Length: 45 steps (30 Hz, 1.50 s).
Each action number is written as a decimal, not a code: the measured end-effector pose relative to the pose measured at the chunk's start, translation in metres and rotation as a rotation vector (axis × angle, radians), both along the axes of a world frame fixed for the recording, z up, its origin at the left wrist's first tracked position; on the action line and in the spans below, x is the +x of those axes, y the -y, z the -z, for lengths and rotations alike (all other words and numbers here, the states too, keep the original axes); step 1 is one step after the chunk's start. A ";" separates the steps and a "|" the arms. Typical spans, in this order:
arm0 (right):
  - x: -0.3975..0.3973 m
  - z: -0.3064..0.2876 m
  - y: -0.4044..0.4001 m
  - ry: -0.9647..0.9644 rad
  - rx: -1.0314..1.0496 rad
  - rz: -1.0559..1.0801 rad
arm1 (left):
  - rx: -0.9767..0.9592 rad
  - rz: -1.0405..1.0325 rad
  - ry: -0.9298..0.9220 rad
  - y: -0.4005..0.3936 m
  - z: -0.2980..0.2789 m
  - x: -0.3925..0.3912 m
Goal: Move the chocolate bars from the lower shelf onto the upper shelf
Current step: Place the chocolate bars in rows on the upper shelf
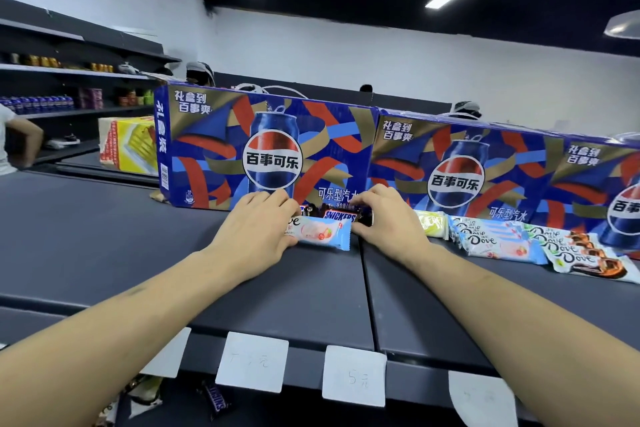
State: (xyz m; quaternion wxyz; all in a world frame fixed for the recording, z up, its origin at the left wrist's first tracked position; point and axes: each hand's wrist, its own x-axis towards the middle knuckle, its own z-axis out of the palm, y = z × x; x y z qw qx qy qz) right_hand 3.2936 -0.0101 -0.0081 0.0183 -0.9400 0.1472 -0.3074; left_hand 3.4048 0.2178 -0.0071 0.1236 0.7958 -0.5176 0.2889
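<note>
Chocolate bars here are mostly up on the upper shelf [104, 253] already. A pale blue Dove bar [320, 234] and a brown Snickers bar [341, 217] sit mid-shelf right against the Pepsi cartons [266, 149] at the back edge, and a fanned row of more Dove bars [512, 239] runs toward the right end. The left hand [258, 222] has its fingers curled over the left end of the Dove bar. The right hand [384, 215] is pinching the Snickers at its right end.

These look light and thin, with slick crinkly wrappers, so I'd guess they slide easily and snap if bent. Best grabbed across the long sides, not by the flimsy end seals. A few bars [214, 400] are still down on the lower shelf, peeking under the front edge beside the price tags [353, 378], so the job's not done.
</note>
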 end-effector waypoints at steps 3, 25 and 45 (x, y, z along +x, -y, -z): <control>-0.015 -0.003 0.006 -0.013 0.026 -0.003 | 0.001 0.002 0.010 0.008 -0.004 -0.013; -0.251 -0.014 0.140 0.048 0.116 0.157 | -0.004 0.052 -0.220 0.183 -0.003 -0.194; -0.252 -0.003 0.129 0.053 0.145 0.145 | 0.034 0.006 -0.275 0.253 0.001 -0.204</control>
